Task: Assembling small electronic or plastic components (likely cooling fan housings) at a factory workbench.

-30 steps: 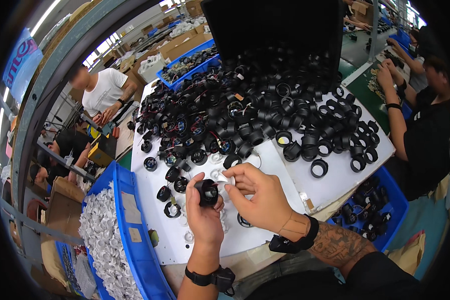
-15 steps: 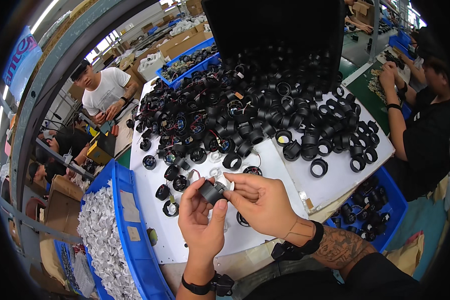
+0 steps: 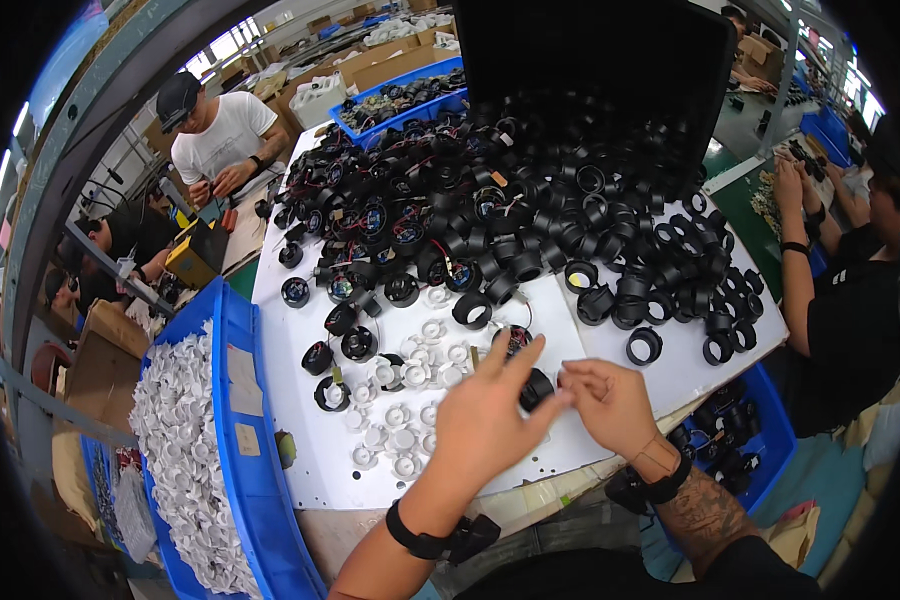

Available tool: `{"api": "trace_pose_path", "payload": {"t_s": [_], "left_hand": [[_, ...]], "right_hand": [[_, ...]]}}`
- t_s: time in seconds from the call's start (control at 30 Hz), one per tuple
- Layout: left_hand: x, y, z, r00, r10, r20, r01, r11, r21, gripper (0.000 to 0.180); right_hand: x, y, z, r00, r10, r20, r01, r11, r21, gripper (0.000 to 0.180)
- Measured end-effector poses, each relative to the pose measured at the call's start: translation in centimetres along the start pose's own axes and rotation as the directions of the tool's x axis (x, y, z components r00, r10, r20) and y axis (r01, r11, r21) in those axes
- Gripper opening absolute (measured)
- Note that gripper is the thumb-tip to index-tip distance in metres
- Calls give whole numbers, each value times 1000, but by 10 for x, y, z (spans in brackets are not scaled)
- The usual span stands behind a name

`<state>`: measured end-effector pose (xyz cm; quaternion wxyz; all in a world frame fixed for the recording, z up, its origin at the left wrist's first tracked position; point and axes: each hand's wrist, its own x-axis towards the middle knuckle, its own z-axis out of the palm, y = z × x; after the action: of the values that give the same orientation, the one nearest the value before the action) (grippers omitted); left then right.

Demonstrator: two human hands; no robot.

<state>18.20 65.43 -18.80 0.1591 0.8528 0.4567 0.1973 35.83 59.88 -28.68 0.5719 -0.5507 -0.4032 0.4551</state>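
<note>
My left hand [image 3: 495,405] is over the white table top, fingers stretched and spread. Between its fingers and thumb shows a black cylindrical housing [image 3: 536,388]; I cannot tell if the hand touches it. Close on its right, my right hand [image 3: 612,408] has its fingers curled together, and whatever is at the fingertips is too small to make out. Beyond my left fingertips sits a black housing with wires [image 3: 513,340]. Several small white plastic cups [image 3: 403,440] lie left of my left hand, next to a black ring [image 3: 332,394].
A large heap of black housings and rings [image 3: 420,200] covers the far table, before a black bin [image 3: 590,60]. At left stands a blue crate [image 3: 232,350] of white parts [image 3: 185,450]; another blue crate [image 3: 770,450] is at lower right. Co-workers [image 3: 225,140] sit across and at right.
My hands have moved right and come apart. The left hand has opened from around the black housing. The white cups on the table now show, and the view has shifted.
</note>
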Motion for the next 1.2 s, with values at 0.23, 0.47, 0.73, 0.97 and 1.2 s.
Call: {"api": "trace_pose_path", "payload": {"t_s": [0.23, 0.47, 0.73, 0.97, 1.2], "left_hand": [[7, -124, -43, 924, -16, -381, 62, 992, 108, 30], [-1, -148, -57, 933, -220, -286, 263, 957, 124, 31], [-19, -143, -52, 861, -356, -364, 155, 864, -479, 28], [23, -116, -58, 895, -255, -365, 11, 831, -556, 68], [11, -170, -70, 773, -541, -331, -74, 441, -895, 45]], "right_hand": [[70, -61, 19, 854, -516, 66, 473, 717, -512, 14], [180, -71, 90, 807, -403, 432, 515, 123, -848, 21], [164, -113, 109, 873, -365, 323, 400, 158, -903, 24], [102, -148, 152, 498, -569, 655, 854, 190, -484, 57], [106, -100, 157, 617, -546, 566, 786, 451, -422, 53]]}}
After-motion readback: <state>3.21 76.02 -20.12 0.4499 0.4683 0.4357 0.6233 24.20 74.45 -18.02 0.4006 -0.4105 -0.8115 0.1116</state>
